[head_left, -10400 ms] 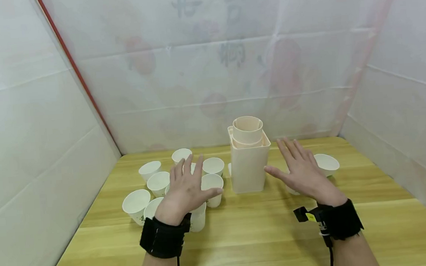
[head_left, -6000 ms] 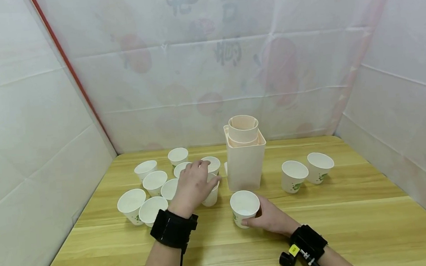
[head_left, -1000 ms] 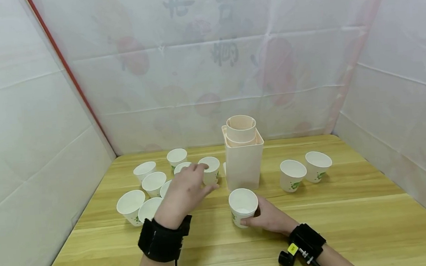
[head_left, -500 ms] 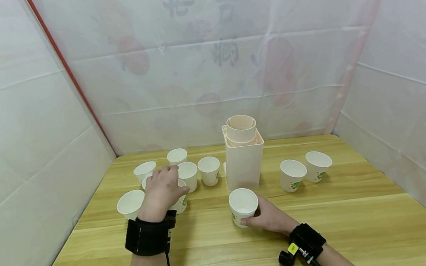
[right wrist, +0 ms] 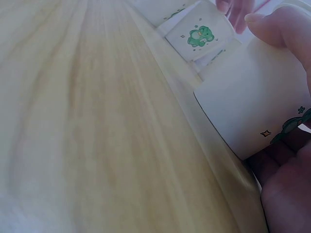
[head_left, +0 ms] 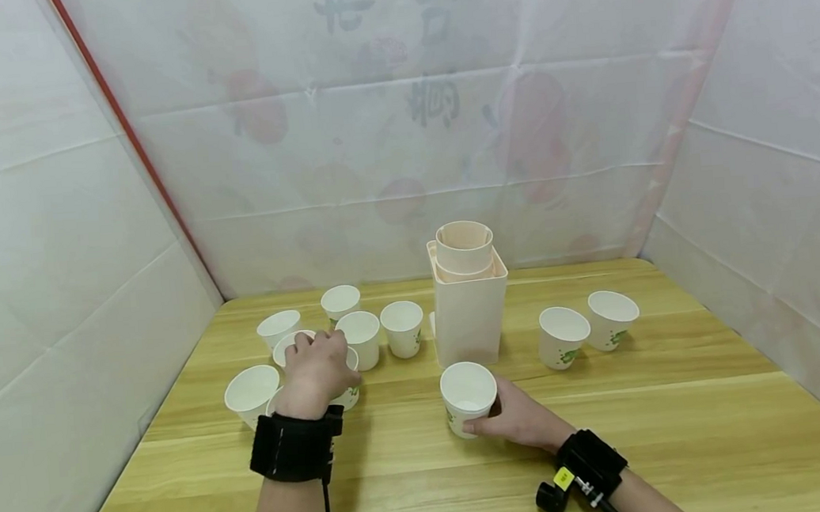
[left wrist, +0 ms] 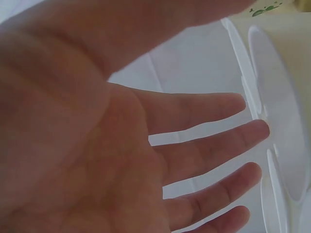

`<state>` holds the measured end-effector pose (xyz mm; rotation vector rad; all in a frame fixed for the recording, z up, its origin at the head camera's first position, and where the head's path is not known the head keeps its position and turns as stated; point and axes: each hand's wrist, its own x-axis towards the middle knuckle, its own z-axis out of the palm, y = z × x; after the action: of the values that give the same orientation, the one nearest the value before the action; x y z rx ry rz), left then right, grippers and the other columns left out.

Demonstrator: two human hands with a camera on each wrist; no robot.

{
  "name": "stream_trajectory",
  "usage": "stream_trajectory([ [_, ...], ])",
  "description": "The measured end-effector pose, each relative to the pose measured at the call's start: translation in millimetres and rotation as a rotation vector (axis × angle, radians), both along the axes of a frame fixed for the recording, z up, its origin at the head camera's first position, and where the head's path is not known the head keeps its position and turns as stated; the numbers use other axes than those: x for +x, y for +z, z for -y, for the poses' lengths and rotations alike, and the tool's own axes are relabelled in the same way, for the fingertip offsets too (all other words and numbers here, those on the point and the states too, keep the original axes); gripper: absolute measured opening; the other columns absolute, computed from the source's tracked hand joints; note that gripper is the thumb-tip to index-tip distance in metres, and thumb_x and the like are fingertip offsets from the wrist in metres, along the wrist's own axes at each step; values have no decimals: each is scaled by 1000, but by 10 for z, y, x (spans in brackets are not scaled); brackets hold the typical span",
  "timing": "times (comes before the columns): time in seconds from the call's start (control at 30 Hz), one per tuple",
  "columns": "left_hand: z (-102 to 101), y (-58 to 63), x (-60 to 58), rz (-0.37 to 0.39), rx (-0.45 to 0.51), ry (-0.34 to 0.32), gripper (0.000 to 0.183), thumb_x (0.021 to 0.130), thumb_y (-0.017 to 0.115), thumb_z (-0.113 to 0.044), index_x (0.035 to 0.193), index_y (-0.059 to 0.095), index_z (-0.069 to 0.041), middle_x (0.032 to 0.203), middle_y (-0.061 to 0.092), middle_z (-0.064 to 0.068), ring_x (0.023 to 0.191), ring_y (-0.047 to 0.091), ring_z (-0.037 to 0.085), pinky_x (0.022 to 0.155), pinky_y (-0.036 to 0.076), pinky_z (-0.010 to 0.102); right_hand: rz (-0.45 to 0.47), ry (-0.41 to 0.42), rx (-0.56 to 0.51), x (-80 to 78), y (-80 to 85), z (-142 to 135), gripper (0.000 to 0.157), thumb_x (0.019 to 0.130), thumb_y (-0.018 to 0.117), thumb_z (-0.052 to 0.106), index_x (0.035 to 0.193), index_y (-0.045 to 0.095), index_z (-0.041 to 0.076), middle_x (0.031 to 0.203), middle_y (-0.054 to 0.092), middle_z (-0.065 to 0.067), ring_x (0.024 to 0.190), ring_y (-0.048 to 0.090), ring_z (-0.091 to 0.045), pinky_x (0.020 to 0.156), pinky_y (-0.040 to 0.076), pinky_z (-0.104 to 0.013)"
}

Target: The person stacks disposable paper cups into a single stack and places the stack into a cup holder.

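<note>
My right hand grips a white paper cup from its right side; a second rim line below the top one suggests nested cups. In the right wrist view the thumb lies along this cup, its base close over the wooden table. My left hand hovers over the left group with fingers spread. Its thumb overlaps a white cup with a green print. The left wrist view shows the fingers extended with gaps between them, fingertips close to the rim of a cup. Nothing lies in that palm.
Several more white cups stand around the left hand, one nearer the middle. A tall cream box with a round tube stands behind the held cup. Two cups stand at right. White sheeting encloses the table.
Since 10.4 seconds ago my right hand has taken hold of a cup, and one cup has left the left group. Within the last second my left hand has moved left over the other cups.
</note>
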<state>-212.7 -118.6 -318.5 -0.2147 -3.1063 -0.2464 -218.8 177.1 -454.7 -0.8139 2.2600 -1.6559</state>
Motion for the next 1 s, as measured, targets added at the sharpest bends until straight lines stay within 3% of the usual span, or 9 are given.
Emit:
stream_trajectory([
  [0.3, -14, -14, -25, 23, 11, 18, 31, 72, 72, -21, 90, 53, -5, 80, 47, 10, 82, 38, 34, 73, 34, 46, 5, -2, 2, 10, 19, 4, 64, 78, 73, 20, 131, 38, 19, 123, 50, -6, 111, 47, -21, 93, 39, -43],
  [0.6, -26, -15, 0, -12, 8, -7, 31, 71, 74, -23, 87, 53, -6, 79, 48, 11, 79, 40, 33, 73, 36, 47, -2, -2, 4, 14, 15, -1, 63, 78, 73, 21, 131, 38, 20, 123, 51, -6, 111, 47, -21, 93, 39, -42],
  [0.73, -51, 15, 47, -56, 3, -25, 34, 72, 73, -23, 94, 54, -5, 83, 51, 12, 78, 42, 34, 73, 36, 48, -8, 0, 5, 10, 6, -3, 63, 78, 73, 21, 131, 38, 20, 123, 51, -6, 111, 48, -21, 93, 40, -41],
  [1.0, -140, 84, 140, -132, 7, -105, 51, 74, 73, -25, 116, 52, -4, 101, 55, 16, 94, 47, 41, 83, 36, 55, -11, 4, 4, 8, 5, -2, 63, 78, 73, 21, 131, 38, 20, 123, 51, -6, 111, 48, -21, 93, 40, -40],
])
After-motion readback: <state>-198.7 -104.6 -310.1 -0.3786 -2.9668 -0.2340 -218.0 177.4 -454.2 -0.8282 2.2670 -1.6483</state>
